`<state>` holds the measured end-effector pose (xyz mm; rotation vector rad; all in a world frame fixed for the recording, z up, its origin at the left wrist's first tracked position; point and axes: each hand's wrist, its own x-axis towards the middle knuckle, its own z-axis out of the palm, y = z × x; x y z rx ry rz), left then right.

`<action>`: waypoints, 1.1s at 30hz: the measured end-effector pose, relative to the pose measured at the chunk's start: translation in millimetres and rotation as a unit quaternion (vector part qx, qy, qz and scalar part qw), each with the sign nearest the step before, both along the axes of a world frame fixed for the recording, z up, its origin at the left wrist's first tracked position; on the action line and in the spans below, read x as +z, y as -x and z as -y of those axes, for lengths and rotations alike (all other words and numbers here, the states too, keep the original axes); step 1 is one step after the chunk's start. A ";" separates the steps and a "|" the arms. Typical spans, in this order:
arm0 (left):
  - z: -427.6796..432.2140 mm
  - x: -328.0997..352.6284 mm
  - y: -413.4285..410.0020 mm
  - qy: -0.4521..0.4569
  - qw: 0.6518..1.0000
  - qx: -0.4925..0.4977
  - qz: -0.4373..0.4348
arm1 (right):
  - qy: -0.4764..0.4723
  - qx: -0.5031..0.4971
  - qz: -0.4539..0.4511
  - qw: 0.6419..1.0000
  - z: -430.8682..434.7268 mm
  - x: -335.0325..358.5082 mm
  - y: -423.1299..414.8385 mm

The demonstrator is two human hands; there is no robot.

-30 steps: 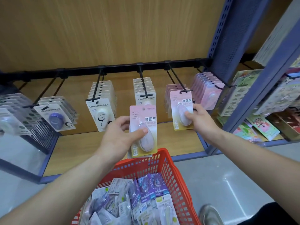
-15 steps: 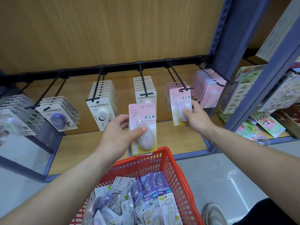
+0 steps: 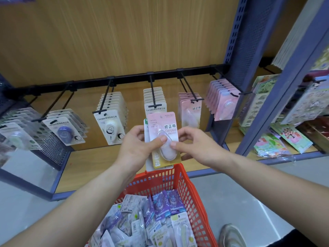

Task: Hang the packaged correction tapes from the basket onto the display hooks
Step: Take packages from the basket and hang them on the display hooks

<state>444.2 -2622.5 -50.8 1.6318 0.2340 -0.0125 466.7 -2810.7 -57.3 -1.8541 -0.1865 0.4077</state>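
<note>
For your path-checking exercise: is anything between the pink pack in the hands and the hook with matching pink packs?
Nothing visible blocks it. The pink correction tape pack, held by the left hand and right hand, has open air up to the hook tip.

We hold a pink carded correction tape pack (image 3: 162, 138) upright in both hands, left hand (image 3: 137, 148) and right hand (image 3: 194, 145), above the red plastic mesh basket (image 3: 194, 196) of packs, before black metal display hooks (image 3: 154, 93).

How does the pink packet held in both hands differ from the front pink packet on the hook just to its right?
The held pink packet is gripped by both hands above the basket; the hooked pink packet hangs free. The held one shows a yellow bottom strip; the hooked one looks paler. Both bear the same three large characters.
</note>
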 end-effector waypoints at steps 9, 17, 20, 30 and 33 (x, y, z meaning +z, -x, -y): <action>7.8 1.6 -3.2 -0.040 0.999 -0.004 -0.001 | -0.012 -0.075 -0.007 0.997 47.9 -12.5 -23.7; 1.5 -3.2 -13.4 -0.039 0.999 -0.002 -0.021 | 0.025 -0.172 0.004 0.985 65.5 -25.6 -57.3; -1.9 -5.7 -14.9 -0.039 0.999 -0.003 -0.024 | 0.052 -0.169 0.007 0.984 61.2 -26.1 -58.9; -11.1 -2.5 -9.2 -0.032 0.999 -0.009 -0.025 | 0.159 -0.188 0.058 0.968 46.3 -37.9 -74.0; -17.2 0.9 -4.9 -0.035 0.999 -0.008 -0.023 | 0.188 -0.207 0.059 0.958 39.5 -40.4 -82.0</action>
